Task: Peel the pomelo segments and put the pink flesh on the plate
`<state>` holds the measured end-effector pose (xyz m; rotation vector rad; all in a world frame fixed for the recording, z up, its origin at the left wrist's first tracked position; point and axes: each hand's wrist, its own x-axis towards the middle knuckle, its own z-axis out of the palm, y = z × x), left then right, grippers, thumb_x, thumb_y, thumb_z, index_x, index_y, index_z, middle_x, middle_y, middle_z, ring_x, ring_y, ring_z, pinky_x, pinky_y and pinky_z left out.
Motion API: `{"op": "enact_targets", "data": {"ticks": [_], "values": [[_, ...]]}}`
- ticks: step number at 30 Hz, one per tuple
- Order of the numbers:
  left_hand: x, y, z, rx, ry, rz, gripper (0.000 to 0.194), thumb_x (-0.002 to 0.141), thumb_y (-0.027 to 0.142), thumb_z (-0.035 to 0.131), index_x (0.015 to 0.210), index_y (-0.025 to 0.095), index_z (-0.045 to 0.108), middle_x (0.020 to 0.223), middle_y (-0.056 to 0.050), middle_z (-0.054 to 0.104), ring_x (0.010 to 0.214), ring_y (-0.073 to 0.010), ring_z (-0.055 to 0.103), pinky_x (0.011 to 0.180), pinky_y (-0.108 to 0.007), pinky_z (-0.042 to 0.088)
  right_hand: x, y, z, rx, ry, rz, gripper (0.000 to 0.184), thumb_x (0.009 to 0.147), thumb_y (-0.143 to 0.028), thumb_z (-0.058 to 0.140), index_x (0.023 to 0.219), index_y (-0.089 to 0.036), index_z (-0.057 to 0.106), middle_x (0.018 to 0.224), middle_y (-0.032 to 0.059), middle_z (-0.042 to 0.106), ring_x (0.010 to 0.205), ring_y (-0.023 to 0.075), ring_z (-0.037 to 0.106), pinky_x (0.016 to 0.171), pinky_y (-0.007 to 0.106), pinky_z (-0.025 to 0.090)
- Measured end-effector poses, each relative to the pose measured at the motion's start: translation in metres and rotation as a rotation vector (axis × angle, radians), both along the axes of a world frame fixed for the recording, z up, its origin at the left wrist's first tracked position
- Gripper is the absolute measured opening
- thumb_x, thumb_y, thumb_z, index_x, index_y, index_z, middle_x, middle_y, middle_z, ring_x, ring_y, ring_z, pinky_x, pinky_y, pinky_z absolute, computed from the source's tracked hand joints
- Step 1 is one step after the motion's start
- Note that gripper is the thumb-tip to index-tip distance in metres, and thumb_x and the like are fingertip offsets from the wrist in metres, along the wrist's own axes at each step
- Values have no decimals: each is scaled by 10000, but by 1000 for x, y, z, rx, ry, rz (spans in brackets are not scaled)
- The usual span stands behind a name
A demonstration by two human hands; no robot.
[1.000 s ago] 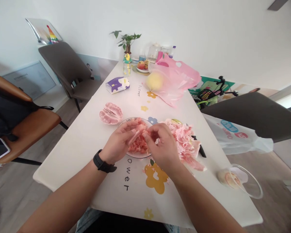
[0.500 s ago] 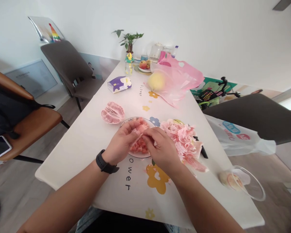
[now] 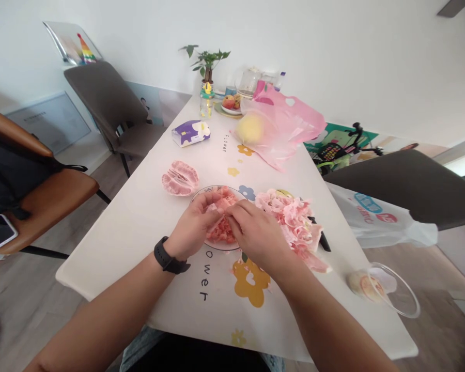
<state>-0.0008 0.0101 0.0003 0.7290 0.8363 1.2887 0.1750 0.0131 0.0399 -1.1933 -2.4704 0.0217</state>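
Both hands meet above a plate (image 3: 238,194) heaped with pink-red pomelo pulp (image 3: 221,231). My left hand (image 3: 196,222), with a black watch at the wrist, is closed on a pale pink pomelo segment (image 3: 214,207) that its fingers partly cover. At the same piece, my right hand (image 3: 256,230) has its thumb and fingertips pinched together; what lies between them is hidden. A peeled chunk of pomelo (image 3: 180,178) rests left of the plate. Close on the right lies a pile of pink peel and membrane (image 3: 290,217).
A black handle (image 3: 324,240) sticks out beside the peel. Farther back are a purple tissue pack (image 3: 190,133), a pink plastic bag (image 3: 287,121) around a yellow fruit (image 3: 250,128), and a fruit plate (image 3: 231,110). A clear plastic tub (image 3: 383,289) is by the right edge.
My right hand's fingers have drawn closer together at the segment and shifted slightly. My left hand stays nearly in place, and the whole view has tilted a little.
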Motion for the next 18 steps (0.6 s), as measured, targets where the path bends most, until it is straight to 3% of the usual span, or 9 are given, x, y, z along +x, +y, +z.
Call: {"op": "enact_targets", "data": {"ticks": [3, 9, 13, 18], "values": [[1, 1, 3, -89, 4, -8, 301, 822, 175, 816, 1096, 198, 693, 1170, -49, 692, 1040, -176, 669, 954, -337, 510, 1, 3, 4, 41, -133, 23, 196, 1025, -127, 504, 975, -182, 685, 931, 63, 720, 757, 185, 629, 585, 302, 352], [3, 0, 7, -105, -28, 16, 273, 807, 171, 822, 1050, 186, 698, 1068, -39, 709, 917, -150, 671, 845, -300, 525, -3, 7, 8, 103, -235, 18, 202, 993, -145, 502, 887, -180, 671, 785, 35, 676, 650, 169, 573, 532, 314, 267], [3, 0, 12, -119, -118, 22, 261, 812, 175, 825, 1045, 171, 708, 1027, -56, 749, 880, -153, 696, 811, -289, 542, -12, 5, -3, 293, -150, 1, 202, 962, -154, 498, 854, -182, 668, 751, 30, 667, 580, 154, 514, 527, 319, 261], [-1, 2, 17, -146, -243, -11, 197, 831, 120, 749, 1024, 162, 753, 899, -44, 767, 746, -140, 684, 708, -265, 529, -21, 3, -20, 483, 49, 38, 228, 961, -125, 509, 788, -191, 643, 699, 23, 638, 636, 160, 558, 566, 319, 344]]}}
